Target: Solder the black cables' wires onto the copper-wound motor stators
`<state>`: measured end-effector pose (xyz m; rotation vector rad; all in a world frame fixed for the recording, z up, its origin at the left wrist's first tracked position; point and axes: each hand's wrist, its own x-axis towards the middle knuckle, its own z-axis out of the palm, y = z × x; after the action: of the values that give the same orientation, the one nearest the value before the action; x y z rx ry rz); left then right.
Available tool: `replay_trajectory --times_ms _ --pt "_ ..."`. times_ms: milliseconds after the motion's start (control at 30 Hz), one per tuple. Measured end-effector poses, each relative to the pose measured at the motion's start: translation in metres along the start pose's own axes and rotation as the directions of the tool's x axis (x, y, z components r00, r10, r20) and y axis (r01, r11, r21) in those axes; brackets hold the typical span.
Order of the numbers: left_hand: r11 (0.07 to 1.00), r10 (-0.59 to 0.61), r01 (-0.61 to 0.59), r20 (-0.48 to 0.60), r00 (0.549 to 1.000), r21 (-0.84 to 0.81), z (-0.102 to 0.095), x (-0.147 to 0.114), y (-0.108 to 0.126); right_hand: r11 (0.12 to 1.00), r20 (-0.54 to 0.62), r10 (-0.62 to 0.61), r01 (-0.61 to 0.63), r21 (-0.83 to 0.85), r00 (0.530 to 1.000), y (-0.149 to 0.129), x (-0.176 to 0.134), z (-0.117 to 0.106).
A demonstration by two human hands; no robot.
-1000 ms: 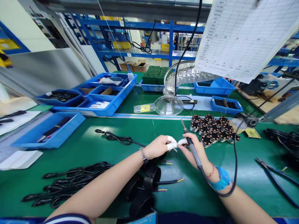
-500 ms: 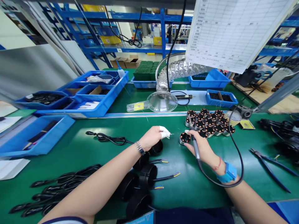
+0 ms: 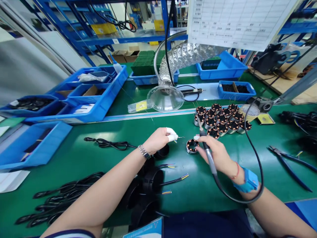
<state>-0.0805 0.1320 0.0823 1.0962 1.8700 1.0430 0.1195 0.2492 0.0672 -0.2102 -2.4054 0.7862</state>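
My left hand point(image 3: 162, 137), white covers on its fingertips, is closed in a pinch on a thin silvery wire point(image 3: 181, 137). A bit of coloured wire shows below the pinch. In my right hand point(image 3: 216, 150) is a soldering iron point(image 3: 208, 150), its tip pointing away from me toward the grouped stators. The thumb and index finger of that hand are at the right edge of a single motor stator point(image 3: 192, 146) with copper windings; whether they press on it is hard to tell. Under my left hand sit black round housings point(image 3: 153, 180) with coloured wire ends point(image 3: 184, 177).
Several stators point(image 3: 221, 119) stand grouped behind my right hand. Pliers point(image 3: 289, 165) lie at right, coiled black cables point(image 3: 66, 195) at left. A clear fume hood point(image 3: 165, 99) hangs at the back. Blue trays point(image 3: 99, 110) line the left and rear.
The view has shifted, with the rear shelves higher in the picture. The single stator sits slightly nearer me, away from the group. Both hands keep their holds on the wire and the iron.
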Motion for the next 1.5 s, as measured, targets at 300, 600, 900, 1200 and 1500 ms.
replay_trajectory --times_ms 300,600,900,1200,1500 --pt "0.972 0.063 -0.073 0.049 0.997 0.225 -0.001 0.005 0.013 0.993 -0.207 0.113 -0.118 -0.012 0.972 -0.017 0.013 -0.034" --pt "0.965 0.087 -0.108 0.095 0.992 0.241 -0.003 0.008 0.007 0.869 -0.110 0.403 -0.342 0.358 0.909 -0.001 0.016 -0.017" --pt "0.965 0.083 -0.103 0.093 0.992 0.240 -0.002 0.009 0.004 0.798 -0.061 0.474 -0.399 0.452 0.879 0.001 0.020 -0.013" --pt "0.967 0.089 -0.109 0.094 0.992 0.230 -0.002 0.009 0.004 0.774 -0.038 0.491 -0.417 0.476 0.870 0.001 0.021 -0.010" --pt "0.960 0.102 -0.125 0.101 0.990 0.249 -0.001 0.009 0.006 0.755 -0.014 0.506 -0.435 0.491 0.862 0.003 0.022 -0.008"
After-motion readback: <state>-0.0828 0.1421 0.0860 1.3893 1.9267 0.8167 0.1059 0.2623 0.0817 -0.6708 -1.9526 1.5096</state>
